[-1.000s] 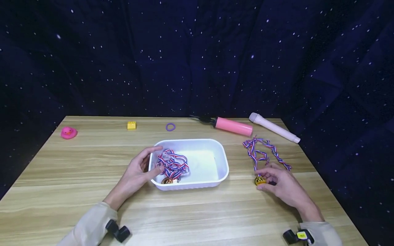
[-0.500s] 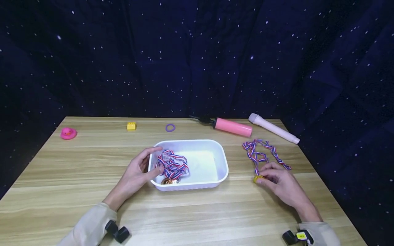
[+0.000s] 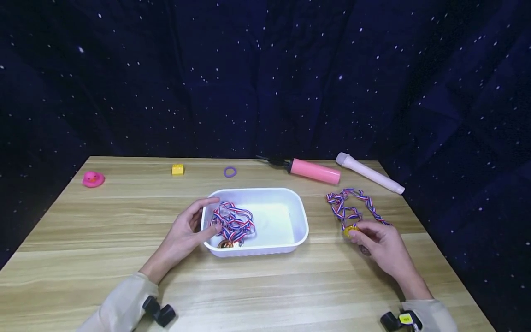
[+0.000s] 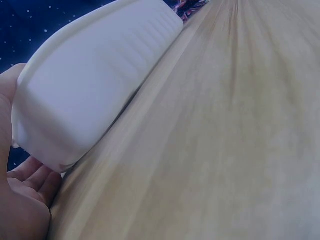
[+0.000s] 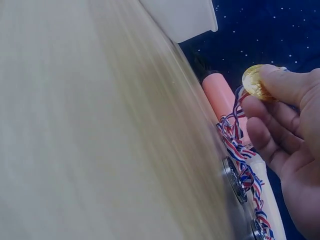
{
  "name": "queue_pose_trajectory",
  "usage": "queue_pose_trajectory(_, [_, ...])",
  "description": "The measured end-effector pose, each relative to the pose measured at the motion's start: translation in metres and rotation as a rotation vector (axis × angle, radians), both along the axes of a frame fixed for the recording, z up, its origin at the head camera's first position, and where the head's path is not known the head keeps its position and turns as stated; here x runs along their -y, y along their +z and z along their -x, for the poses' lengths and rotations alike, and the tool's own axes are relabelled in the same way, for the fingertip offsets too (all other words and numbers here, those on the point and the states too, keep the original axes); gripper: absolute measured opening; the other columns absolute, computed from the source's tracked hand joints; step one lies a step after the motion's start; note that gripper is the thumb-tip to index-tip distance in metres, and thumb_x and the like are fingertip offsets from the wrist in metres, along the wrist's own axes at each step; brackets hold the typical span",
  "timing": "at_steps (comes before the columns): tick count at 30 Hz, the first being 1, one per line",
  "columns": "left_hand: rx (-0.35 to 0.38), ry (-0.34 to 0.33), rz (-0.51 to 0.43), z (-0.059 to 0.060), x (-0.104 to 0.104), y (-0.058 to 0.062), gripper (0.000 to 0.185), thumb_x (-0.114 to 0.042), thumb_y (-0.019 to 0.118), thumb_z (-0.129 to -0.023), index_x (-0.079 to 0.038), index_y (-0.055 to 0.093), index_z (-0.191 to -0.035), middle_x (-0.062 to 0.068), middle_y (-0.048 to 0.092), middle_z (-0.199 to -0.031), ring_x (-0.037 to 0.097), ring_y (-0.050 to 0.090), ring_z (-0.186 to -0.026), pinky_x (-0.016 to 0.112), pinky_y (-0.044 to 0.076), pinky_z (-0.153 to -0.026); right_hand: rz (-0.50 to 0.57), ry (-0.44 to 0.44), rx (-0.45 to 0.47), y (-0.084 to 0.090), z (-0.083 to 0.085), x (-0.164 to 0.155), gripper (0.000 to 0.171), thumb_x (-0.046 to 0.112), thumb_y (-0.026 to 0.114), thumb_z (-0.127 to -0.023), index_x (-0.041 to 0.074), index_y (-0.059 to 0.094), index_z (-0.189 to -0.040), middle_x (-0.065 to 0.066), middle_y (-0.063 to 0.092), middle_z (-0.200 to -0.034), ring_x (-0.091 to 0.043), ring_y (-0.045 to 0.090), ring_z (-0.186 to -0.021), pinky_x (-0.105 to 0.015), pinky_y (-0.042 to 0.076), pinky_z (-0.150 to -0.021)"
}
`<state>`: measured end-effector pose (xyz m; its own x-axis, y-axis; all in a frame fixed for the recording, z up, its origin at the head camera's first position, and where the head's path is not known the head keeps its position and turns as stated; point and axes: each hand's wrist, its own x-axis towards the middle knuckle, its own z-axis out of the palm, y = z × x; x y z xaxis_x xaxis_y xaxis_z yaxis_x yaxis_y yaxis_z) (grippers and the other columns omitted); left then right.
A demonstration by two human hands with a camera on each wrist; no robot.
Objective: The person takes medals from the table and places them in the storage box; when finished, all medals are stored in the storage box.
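Observation:
My left hand grips the left end of a white plastic tray, its thumb over the rim and other fingers outside. In the tray's left part lies a tangle of red, white and blue ribbon with a bronze-coloured medal at the near wall. To the right of the tray, my right hand pinches a gold medal between thumb and fingers, lifted off the table. Its striped ribbon trails on the wood behind. Below the hand, a dark silvery medal shows, with part of another.
Along the back of the wooden table lie a pink rubber duck, a yellow toy brick, a purple ring, a pink hand pump and a pale toy microphone. A dark starry cloth hangs behind.
My right hand has taken the gold medal between thumb and fingers and raised it slightly from the table, uncovering a dark medal below. The left hand and tray have stayed put.

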<state>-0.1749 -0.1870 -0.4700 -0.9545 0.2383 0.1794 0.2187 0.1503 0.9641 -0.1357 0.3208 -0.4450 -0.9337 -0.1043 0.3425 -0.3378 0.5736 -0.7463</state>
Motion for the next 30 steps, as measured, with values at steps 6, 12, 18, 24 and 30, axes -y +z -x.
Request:
queue_pose_trajectory(6, [-0.011,-0.021,-0.037,0.001,0.0,0.001,0.066,-0.008,0.084,-0.099,-0.013,0.057,-0.159,0.017,0.057,-0.161,0.035,0.053,-0.15,0.02,0.043,-0.124,0.104,-0.013,0.02,0.006,0.001,0.005,0.013,-0.008,0.075,-0.102,-0.006,0.079,-0.114,-0.013,0.079,-0.09,-0.01,0.075,-0.077,-0.023,0.064,-0.065])
queue_pose_trajectory(12, [-0.016,-0.03,-0.045,0.001,0.0,0.0,0.067,-0.006,0.083,-0.098,-0.011,0.056,-0.159,0.019,0.058,-0.159,0.036,0.057,-0.146,0.022,0.047,-0.12,0.228,-0.036,-0.021,0.014,0.003,0.009,0.021,-0.012,0.071,-0.102,-0.013,0.073,-0.123,-0.005,0.077,-0.091,-0.012,0.078,-0.078,-0.02,0.066,-0.071])
queue_pose_trajectory(18, [-0.013,-0.022,-0.041,0.002,0.001,0.0,0.066,-0.008,0.084,-0.098,-0.015,0.057,-0.159,0.016,0.056,-0.162,0.034,0.054,-0.15,0.021,0.043,-0.123,0.354,-0.014,-0.076,0.029,0.012,0.012,0.028,-0.016,0.069,-0.101,-0.019,0.066,-0.129,0.0,0.077,-0.093,-0.009,0.078,-0.08,-0.02,0.066,-0.074])
queue_pose_trajectory(24, [-0.024,-0.021,-0.035,0.001,0.003,0.0,0.066,-0.008,0.084,-0.098,-0.016,0.058,-0.159,0.013,0.054,-0.165,0.034,0.049,-0.155,0.017,0.038,-0.125,0.391,-0.01,-0.15,0.05,0.029,0.014,0.025,-0.017,0.068,-0.101,-0.017,0.066,-0.126,-0.002,0.076,-0.093,-0.008,0.077,-0.081,-0.02,0.066,-0.076])
queue_pose_trajectory(30, [-0.028,-0.035,-0.057,0.0,0.0,0.0,0.067,-0.004,0.083,-0.098,-0.013,0.057,-0.159,0.02,0.056,-0.161,0.038,0.054,-0.149,0.022,0.046,-0.122,0.312,-0.039,-0.248,0.075,0.045,0.019,0.026,-0.013,0.07,-0.102,-0.011,0.07,-0.128,-0.006,0.076,-0.094,-0.011,0.078,-0.08,-0.018,0.065,-0.07])
